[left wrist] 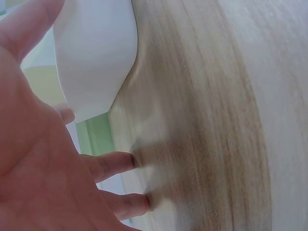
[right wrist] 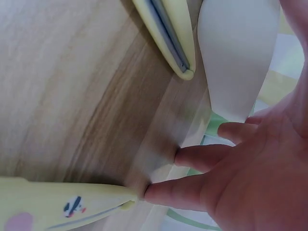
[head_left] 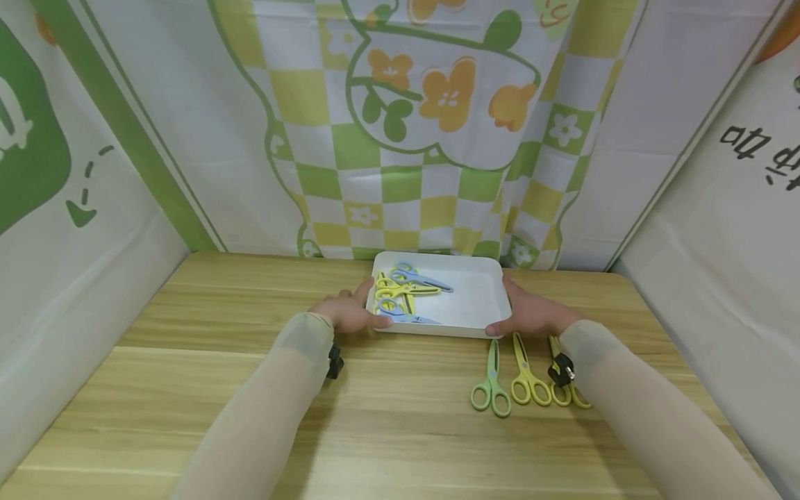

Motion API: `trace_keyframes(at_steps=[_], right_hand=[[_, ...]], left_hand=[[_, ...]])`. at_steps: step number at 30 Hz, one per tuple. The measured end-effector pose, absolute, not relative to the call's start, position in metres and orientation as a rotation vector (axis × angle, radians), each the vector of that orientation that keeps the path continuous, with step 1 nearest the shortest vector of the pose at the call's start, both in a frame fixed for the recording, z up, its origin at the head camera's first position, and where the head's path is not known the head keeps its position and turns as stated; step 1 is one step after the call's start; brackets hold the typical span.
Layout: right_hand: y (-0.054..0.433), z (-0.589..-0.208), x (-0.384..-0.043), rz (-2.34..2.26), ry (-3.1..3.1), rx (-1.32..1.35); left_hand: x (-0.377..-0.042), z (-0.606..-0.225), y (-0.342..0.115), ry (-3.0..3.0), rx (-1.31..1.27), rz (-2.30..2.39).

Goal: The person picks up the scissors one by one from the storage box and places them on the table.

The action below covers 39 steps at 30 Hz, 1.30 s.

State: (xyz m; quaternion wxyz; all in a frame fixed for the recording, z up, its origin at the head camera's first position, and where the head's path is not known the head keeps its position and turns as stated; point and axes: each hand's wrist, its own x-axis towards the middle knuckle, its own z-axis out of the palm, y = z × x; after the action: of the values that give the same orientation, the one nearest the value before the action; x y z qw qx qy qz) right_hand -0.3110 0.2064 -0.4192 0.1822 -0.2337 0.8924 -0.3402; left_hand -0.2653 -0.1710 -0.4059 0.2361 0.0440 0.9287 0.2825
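Observation:
A white rectangular tray [head_left: 471, 292] lies on the table near its back edge. Heaped at its left end are several blue and yellow scissors, among them yellow scissors [head_left: 409, 290] and blue scissors [head_left: 425, 280]. My left hand [head_left: 350, 312] holds the tray's left end, thumb at the near corner. In the left wrist view two fingers [left wrist: 113, 164] reach down to the tabletop beside the tray wall [left wrist: 96, 53]. At the opposite end my right hand [head_left: 531, 310] holds the tray likewise, thumb at the near right corner, with lower fingers [right wrist: 180, 192] touching the table.
Green scissors [head_left: 492, 382] and yellow scissors [head_left: 528, 375] lie before the tray's right end, handles toward me. Another yellow pair [head_left: 560, 394] is partly hidden by the right wrist camera [head_left: 562, 369]. A patterned curtain [head_left: 400, 180] hangs directly behind the wooden table [head_left: 400, 430].

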Motion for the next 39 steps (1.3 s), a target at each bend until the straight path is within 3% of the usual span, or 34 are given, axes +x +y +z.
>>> trace_keyframes(at_steps=[32, 39], right_hand=[[0.206, -0.409, -0.312, -0.778, 2.492, -0.449], [0.206, -0.412, -0.313, -0.77, 2.504, -0.467]], left_hand=[[-0.273, -0.407, -0.169, 2.51, 0.138, 0.75], [-0.285, -0.392, -0.166, 2.591, 0.271, 0.616]])
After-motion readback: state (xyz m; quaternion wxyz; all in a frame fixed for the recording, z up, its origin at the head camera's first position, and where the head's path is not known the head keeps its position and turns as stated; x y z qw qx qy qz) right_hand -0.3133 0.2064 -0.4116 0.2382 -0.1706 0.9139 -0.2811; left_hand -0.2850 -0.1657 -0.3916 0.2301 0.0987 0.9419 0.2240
